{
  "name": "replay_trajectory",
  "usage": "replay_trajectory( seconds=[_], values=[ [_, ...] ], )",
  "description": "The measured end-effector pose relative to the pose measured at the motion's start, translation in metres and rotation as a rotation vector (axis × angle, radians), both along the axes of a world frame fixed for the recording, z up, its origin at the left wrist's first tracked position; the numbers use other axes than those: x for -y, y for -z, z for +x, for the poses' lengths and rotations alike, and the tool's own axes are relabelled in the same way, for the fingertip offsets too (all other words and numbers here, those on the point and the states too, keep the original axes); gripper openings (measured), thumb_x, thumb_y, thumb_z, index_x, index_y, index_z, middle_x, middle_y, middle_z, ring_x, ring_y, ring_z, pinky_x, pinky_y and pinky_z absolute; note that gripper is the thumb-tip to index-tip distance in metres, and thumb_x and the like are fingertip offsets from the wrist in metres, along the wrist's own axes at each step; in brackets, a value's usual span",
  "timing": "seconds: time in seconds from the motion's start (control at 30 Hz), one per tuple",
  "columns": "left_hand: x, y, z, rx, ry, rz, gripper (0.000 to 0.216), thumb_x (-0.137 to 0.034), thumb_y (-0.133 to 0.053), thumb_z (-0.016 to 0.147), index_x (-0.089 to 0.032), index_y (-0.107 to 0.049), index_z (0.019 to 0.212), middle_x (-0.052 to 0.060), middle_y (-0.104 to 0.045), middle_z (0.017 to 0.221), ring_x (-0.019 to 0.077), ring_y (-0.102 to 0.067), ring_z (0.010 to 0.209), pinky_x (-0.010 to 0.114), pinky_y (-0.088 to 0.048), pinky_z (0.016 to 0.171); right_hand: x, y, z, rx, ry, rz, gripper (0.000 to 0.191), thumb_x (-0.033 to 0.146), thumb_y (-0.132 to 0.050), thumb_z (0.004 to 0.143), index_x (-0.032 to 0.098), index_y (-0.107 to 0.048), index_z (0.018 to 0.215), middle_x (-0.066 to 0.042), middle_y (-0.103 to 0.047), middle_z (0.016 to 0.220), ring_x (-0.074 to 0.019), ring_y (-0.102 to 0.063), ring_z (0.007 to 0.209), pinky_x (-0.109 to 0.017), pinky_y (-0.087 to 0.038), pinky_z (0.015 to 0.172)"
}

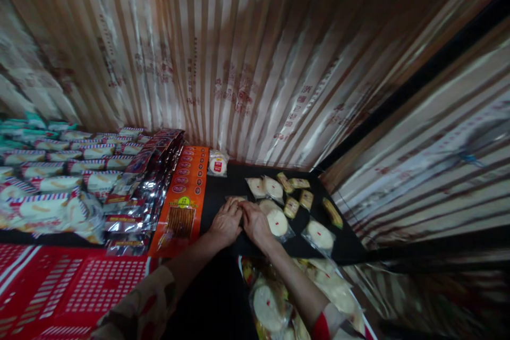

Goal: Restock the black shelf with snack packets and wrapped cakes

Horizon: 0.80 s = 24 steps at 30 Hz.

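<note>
Because the pale, seemingly round, film-wrapped pastry (238,198) lies partly hidden under the left hand (226,222) and right hand (255,221), uneven pressure could crush it. Both hands angle inward over the black worktop (217,186), palms down, fingers curled; whether they pinch it cannot be told.

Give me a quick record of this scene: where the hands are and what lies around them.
Left hand: left hand, fingers at a pale item, mostly hidden
Right hand: right hand, fingertips beside the left's
Grip: unclear
Surface: black shelf
Right of hands: wrapped white rounds, small yellow packets
Left of hands: orange packs, then pale packages
Lower left: red basket
Backdrop: corrugated wall with red print
</note>
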<state>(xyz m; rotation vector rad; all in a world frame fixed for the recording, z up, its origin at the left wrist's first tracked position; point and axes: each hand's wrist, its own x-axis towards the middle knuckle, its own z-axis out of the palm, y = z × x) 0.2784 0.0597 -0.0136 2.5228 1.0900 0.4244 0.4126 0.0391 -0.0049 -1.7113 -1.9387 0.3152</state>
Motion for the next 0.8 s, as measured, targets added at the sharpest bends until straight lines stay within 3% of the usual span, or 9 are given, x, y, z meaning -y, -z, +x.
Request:
replay_trajectory(
  seconds=[0.13,0.3,0.43,0.53,0.63,0.73,0.8],
  values=[
    [0.013,-0.001,-0.002,0.021,-0.033,0.051,0.039,-0.011,-0.044,0.081,-0.013,-0.052,0.119,0.014,-0.052,0.129,0.0234,-0.038,0.13,0.041,-0.035,0.106,0.013,0.0,-0.006,-0.101,0.048,0.028,0.034,0.01,-0.037,0.082,0.015,-0.064,0.101,-0.011,-0.067,0.099,-0.0194,-0.061,0.094,-0.034,-0.046,0.089],
    [0.022,-0.009,-0.015,0.109,-0.095,0.027,0.032,-0.012,-0.04,0.084,-0.013,-0.055,0.112,0.014,-0.057,0.123,0.0216,-0.047,0.122,0.037,-0.039,0.103,0.02,0.001,-0.001,-0.256,0.216,0.072,0.032,0.014,-0.039,0.08,0.017,-0.064,0.1,-0.01,-0.066,0.104,-0.0204,-0.06,0.101,-0.038,-0.044,0.094],
    [0.022,-0.014,-0.019,0.335,-0.303,-0.188,0.032,-0.015,-0.033,0.089,-0.017,-0.054,0.113,0.01,-0.063,0.11,0.0187,-0.059,0.104,0.035,-0.047,0.093,0.022,0.005,0.001,-0.406,0.334,-0.021,0.035,0.019,-0.039,0.082,0.02,-0.06,0.109,-0.008,-0.066,0.108,-0.0198,-0.062,0.1,-0.039,-0.047,0.091],
    [0.018,-0.015,-0.019,0.514,-0.43,-0.481,0.028,-0.02,-0.033,0.089,-0.019,-0.058,0.103,0.005,-0.066,0.098,0.0162,-0.063,0.088,0.029,-0.053,0.076,0.023,0.005,-0.003,-0.445,0.308,-0.074,0.041,0.02,-0.046,0.079,0.019,-0.055,0.119,-0.01,-0.063,0.115,-0.0198,-0.062,0.101,-0.037,-0.049,0.088],
    [0.012,-0.015,-0.021,0.648,-0.403,-0.699,0.025,-0.023,-0.036,0.088,-0.017,-0.059,0.095,0.002,-0.065,0.087,0.0129,-0.062,0.076,0.021,-0.053,0.059,0.025,-0.002,-0.009,-0.331,0.259,-0.025,0.047,0.021,-0.055,0.074,0.017,-0.054,0.122,-0.012,-0.058,0.123,-0.0229,-0.055,0.112,-0.04,-0.045,0.094],
    [0.003,-0.018,-0.028,0.663,-0.311,-0.743,0.022,-0.024,-0.04,0.085,-0.015,-0.059,0.09,0.0,-0.063,0.079,0.0119,-0.06,0.069,0.019,-0.051,0.054,0.027,-0.014,-0.013,-0.182,0.198,0.075,0.046,0.021,-0.06,0.071,0.018,-0.058,0.118,-0.011,-0.056,0.126,-0.0251,-0.046,0.121,-0.045,-0.034,0.103],
    [-0.003,-0.022,-0.033,0.647,-0.251,-0.765,0.022,-0.026,-0.042,0.083,-0.014,-0.06,0.087,0.0,-0.062,0.073,0.0117,-0.059,0.064,0.02,-0.05,0.051,0.027,-0.022,-0.014,-0.169,0.156,0.056,0.046,0.023,-0.061,0.072,0.019,-0.058,0.118,-0.01,-0.06,0.119,-0.0244,-0.051,0.113,-0.043,-0.037,0.099]
  ],
)
